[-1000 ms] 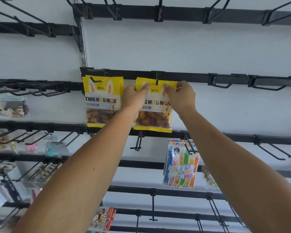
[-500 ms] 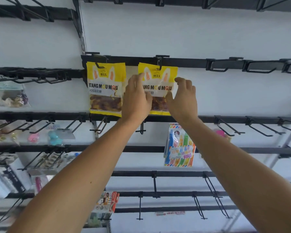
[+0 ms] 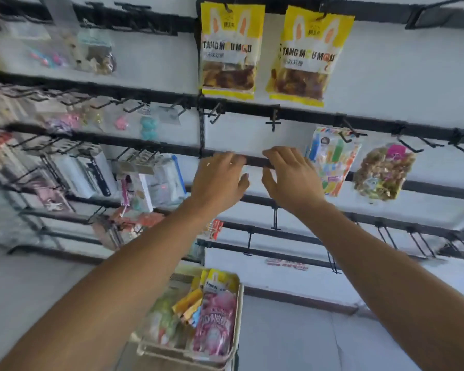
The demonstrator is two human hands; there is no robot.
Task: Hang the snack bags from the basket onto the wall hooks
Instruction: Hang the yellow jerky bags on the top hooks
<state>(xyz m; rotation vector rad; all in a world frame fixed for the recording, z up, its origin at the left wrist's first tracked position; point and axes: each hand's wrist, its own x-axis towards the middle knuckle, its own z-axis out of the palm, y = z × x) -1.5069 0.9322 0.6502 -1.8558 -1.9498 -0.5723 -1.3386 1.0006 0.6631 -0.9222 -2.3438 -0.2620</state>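
Observation:
Two yellow snack bags hang side by side from wall hooks at the top: the left bag [image 3: 229,49] and the right bag [image 3: 307,57]. Well below them, my left hand [image 3: 220,180] and my right hand [image 3: 292,178] hover in front of the rails with relaxed fingers and hold nothing. Lower down stands a beige basket [image 3: 225,354] with several snack bags in it, among them a pink bag [image 3: 214,322] and a yellow bag [image 3: 220,281].
Black rails with bare hooks [image 3: 272,120] cross the white wall. A colourful pack [image 3: 331,159] and a bag of mixed sweets [image 3: 383,170] hang to the right of my hands. Small goods [image 3: 145,127] crowd the hooks on the left.
Both hands have let go of the right yellow bag, which now hangs on its hook, and have dropped down. The view has tilted downward, so the basket has come into sight.

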